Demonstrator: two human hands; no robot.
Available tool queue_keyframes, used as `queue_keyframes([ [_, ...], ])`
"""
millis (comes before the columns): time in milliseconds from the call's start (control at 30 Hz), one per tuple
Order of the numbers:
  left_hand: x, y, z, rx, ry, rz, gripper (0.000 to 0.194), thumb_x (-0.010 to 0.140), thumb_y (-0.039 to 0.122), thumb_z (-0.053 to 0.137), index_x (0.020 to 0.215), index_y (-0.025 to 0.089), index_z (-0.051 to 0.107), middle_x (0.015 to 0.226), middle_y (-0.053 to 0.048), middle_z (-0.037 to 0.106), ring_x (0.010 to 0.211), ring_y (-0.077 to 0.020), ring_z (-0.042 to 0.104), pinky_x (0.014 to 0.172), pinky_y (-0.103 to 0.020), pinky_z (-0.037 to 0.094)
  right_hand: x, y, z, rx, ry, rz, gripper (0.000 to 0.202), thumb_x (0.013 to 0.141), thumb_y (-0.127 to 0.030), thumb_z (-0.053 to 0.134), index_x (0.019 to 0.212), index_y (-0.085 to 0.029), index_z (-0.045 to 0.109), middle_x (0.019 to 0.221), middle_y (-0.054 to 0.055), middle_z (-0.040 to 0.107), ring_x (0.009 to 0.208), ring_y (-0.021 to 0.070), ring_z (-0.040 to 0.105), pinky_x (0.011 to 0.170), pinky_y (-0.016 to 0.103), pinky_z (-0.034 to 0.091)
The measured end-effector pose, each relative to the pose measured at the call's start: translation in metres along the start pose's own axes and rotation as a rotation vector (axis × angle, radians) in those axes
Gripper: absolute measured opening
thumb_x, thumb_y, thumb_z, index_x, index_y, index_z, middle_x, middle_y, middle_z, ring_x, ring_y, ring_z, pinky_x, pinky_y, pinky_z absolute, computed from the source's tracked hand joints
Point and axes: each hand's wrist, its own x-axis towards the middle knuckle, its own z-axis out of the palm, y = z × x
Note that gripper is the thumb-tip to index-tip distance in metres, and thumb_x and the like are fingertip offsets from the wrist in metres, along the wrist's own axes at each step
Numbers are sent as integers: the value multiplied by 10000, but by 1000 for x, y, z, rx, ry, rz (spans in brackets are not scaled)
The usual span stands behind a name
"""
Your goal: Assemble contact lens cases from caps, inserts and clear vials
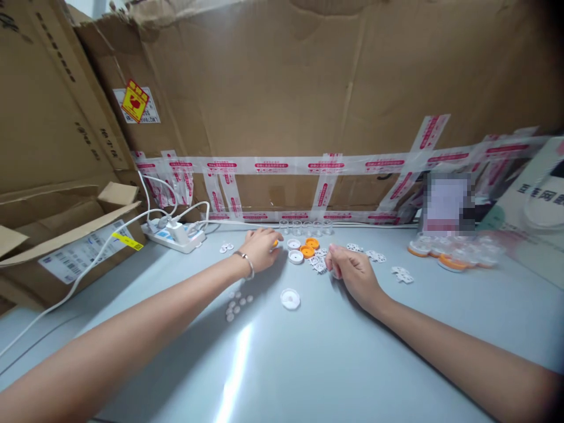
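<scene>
My left hand [263,249], with a bracelet at the wrist, has its fingers bent round an orange round cap [275,243], which shows only in part. Beside it stand white round caps [295,256] and orange round caps [307,252]. My right hand [352,271] is closed, thumb and fingers together, at the edge of a pile of small white perforated pieces [318,265]. Whatever it pinches is hidden. Nearer to me, a white round cap [290,299] lies alone between my forearms. Small whitish discs [237,309] lie scattered below my left wrist.
Clear round containers [307,228] line the back edge. More white pieces [402,274] lie at right, near stacked clear containers with orange bases [452,261]. A power strip [176,235] with cables and an open cardboard box [74,235] are at left. A large taped carton [273,88] walls the back.
</scene>
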Motion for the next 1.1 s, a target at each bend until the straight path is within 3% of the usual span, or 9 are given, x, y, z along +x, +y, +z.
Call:
queue_keyframes([
  [67,17,-4,1,35,-19,-70,243,792,244,566,1016,151,579,1062,-108,599,1028,-288,513,855,-465,399,-1,0,0,10,-6,-5,482,882,-429,380,458,-200,382,525,-15,433,534,131,403,579,273,333],
  [167,30,-6,3,50,-43,-109,271,846,289,529,1069,134,547,1085,-96,567,967,-225,554,819,-426,464,-2,1,-1,33,-12,-8,487,872,-431,403,445,-198,386,534,-9,460,545,133,427,589,273,345],
  [333,34,14,0,-5,-28,73,210,840,300,484,994,198,582,1083,-51,587,1050,-223,507,893,-364,383,3,5,-1,104,62,23,502,871,-445,399,434,-199,418,513,-7,465,550,135,461,606,273,372],
  [467,44,31,4,-42,-138,237,183,742,336,580,873,219,634,981,-22,632,957,-215,549,833,-324,369,5,7,-2,142,106,40,517,864,-456,411,415,-199,430,494,-9,455,541,133,461,610,270,378],
  [733,51,35,11,-122,-204,233,92,664,208,577,686,158,652,879,-75,628,858,-257,566,800,-381,352,4,6,-1,161,69,45,517,848,-474,432,414,-194,451,493,-11,465,512,126,451,572,264,366],
  [867,49,32,7,-292,-205,208,53,636,191,601,643,143,620,879,-80,623,897,-265,553,836,-389,345,4,7,-1,161,62,37,513,842,-480,442,415,-195,457,496,-12,468,526,128,456,604,268,375],
  [1000,45,22,-4,-605,-196,196,127,720,261,549,735,138,576,1007,-88,602,969,-214,529,836,-325,369,4,7,-3,153,73,43,496,853,-464,430,441,-193,473,510,-11,481,539,128,465,620,268,384],
  [1100,33,12,-15,-877,-266,186,231,780,361,487,806,138,538,934,-82,611,849,-156,557,748,-279,409,4,3,-3,147,82,58,424,855,-439,444,522,-190,526,561,-9,522,589,128,494,636,257,398],
])
